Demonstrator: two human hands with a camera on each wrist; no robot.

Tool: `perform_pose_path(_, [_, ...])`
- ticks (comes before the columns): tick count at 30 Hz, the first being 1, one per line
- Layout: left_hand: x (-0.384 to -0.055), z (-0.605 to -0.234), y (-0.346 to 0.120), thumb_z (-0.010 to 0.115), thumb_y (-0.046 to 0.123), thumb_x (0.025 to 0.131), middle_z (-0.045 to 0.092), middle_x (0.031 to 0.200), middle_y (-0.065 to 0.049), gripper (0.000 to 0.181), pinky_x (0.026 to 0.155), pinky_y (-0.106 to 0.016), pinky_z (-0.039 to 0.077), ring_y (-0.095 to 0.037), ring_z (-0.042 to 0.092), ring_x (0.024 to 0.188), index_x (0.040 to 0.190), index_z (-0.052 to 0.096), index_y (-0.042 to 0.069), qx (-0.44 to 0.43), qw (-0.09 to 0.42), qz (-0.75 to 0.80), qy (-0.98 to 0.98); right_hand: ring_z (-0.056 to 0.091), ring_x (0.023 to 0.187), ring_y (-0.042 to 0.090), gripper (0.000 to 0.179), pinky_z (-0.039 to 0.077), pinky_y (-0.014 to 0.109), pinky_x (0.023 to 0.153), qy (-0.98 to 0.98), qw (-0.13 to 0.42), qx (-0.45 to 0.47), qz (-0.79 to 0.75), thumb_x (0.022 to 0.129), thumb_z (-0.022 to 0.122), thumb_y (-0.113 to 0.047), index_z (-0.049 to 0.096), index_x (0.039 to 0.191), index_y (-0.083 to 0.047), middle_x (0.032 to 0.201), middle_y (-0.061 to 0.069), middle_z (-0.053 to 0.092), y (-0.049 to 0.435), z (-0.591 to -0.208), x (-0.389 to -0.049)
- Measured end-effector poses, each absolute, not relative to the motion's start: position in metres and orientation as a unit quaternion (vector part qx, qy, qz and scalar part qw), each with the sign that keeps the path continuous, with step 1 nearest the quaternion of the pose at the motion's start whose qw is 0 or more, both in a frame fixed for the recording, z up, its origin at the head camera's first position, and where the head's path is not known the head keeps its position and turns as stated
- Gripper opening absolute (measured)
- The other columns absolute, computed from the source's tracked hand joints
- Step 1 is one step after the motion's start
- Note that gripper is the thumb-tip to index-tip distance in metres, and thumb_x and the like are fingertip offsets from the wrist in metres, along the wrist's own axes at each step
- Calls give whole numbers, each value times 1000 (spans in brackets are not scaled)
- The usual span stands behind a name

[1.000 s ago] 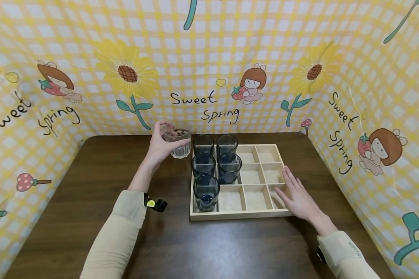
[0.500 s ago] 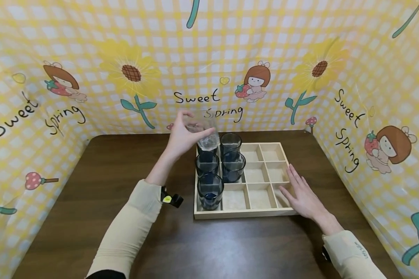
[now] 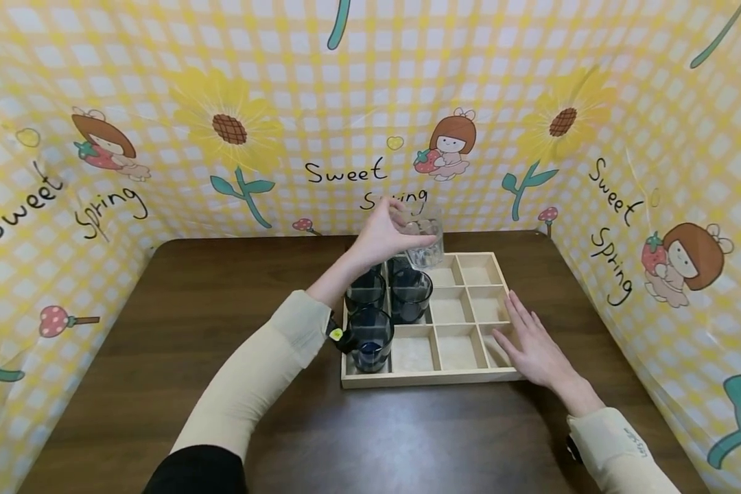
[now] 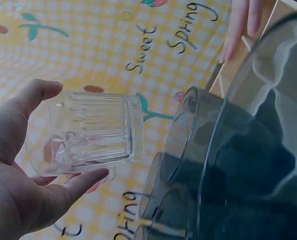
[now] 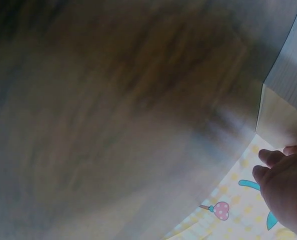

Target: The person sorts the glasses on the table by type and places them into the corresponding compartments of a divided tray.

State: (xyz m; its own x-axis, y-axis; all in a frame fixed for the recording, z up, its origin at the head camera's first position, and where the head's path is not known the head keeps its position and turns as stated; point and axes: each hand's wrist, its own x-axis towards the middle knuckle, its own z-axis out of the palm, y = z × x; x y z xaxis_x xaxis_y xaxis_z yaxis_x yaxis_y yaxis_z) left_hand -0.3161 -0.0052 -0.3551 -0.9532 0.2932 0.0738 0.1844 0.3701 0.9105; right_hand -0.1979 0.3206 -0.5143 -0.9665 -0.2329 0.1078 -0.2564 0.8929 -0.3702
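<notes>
A clear ribbed glass (image 3: 427, 248) is held in my left hand (image 3: 384, 232), above the back row of a wooden compartment tray (image 3: 432, 379). In the left wrist view the fingers and thumb curl around the rim end of the clear glass (image 4: 101, 130), with its thick base pointing away from the palm. Dark blue-grey glasses (image 3: 370, 339) stand in the tray's two left columns; my left arm hides part of the back ones. My right hand (image 3: 534, 346) rests with straight fingers on the tray's right edge. It also shows at the right of the right wrist view.
The tray stands on a dark brown wooden table (image 3: 222, 288). A yellow checked cloth (image 3: 346, 103) with printed flowers and figures hangs behind the table and along both sides. Right of the dark glasses, several bare compartments (image 3: 460, 346) show.
My left hand has carried the clear glass rightward from beside the tray's left edge, over the dark glasses, to the third column. The right hand has stayed at the tray's edge.
</notes>
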Motion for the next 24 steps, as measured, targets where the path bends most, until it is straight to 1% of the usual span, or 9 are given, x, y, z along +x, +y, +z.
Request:
perform_pose_path(4, [-323, -359, 15, 88, 42, 66, 58, 109, -8, 86, 76, -31, 52, -16, 63, 93, 129, 37, 13, 160, 78, 544, 820, 18, 150, 37, 78, 17, 61, 118, -973, 37, 129, 188, 101, 46, -47, 12, 156, -4, 165, 16, 8, 321, -514, -198])
perform_pose_path(7, [-327, -363, 26, 89, 41, 66, 60, 108, -10, 87, 77, -31, 51, -17, 62, 91, 131, 40, 10, 178, 67, 519, 834, 19, 150, 37, 77, 18, 61, 117, -973, 41, 129, 188, 101, 46, -46, 13, 156, -5, 165, 15, 8, 320, -512, -199])
perform_pose_path(10, [-331, -369, 33, 88, 47, 65, 63, 111, -8, 92, 79, -31, 52, -16, 63, 94, 136, 45, 7, 192, 42, 467, 862, 19, 150, 36, 77, 19, 61, 117, -973, 42, 131, 185, 101, 45, -48, 12, 157, -5, 165, 15, 9, 321, -513, -200])
perform_pose_path(15, [-335, -382, 40, 83, 60, 65, 67, 116, 0, 90, 77, -30, 54, -15, 65, 96, 136, 50, 14, 200, 14, 379, 903, 19, 151, 36, 77, 19, 60, 118, -974, 42, 131, 179, 101, 43, -49, 13, 156, -5, 165, 15, 9, 321, -514, -201])
perform_pose_path(17, [-336, -387, 42, 81, 61, 65, 68, 116, 1, 88, 83, -33, 52, -15, 65, 97, 135, 51, 17, 206, 2, 358, 911, 19, 151, 36, 77, 19, 61, 117, -974, 42, 130, 179, 101, 44, -49, 14, 156, -4, 165, 15, 9, 322, -514, -201])
perform_pose_path(18, [-337, -389, 44, 81, 62, 66, 69, 116, 2, 87, 87, -35, 51, -15, 66, 98, 135, 51, 18, 209, -3, 351, 913, 19, 151, 36, 77, 19, 61, 117, -974, 43, 130, 179, 101, 44, -49, 13, 156, -4, 165, 15, 8, 322, -514, -201])
perform_pose_path(21, [-337, -396, 48, 80, 62, 66, 69, 117, 4, 87, 102, -42, 42, -15, 64, 106, 137, 51, 20, 212, -14, 342, 915, 19, 150, 36, 77, 19, 61, 117, -974, 43, 129, 181, 101, 44, -48, 13, 156, -5, 165, 15, 9, 322, -514, -200])
perform_pose_path(24, [-337, -403, 51, 81, 61, 66, 69, 119, 6, 88, 110, -50, 33, -17, 61, 113, 138, 51, 22, 217, -21, 328, 919, 19, 150, 36, 77, 18, 60, 118, -974, 38, 127, 183, 101, 44, -48, 11, 157, -6, 166, 13, 6, 322, -515, -199])
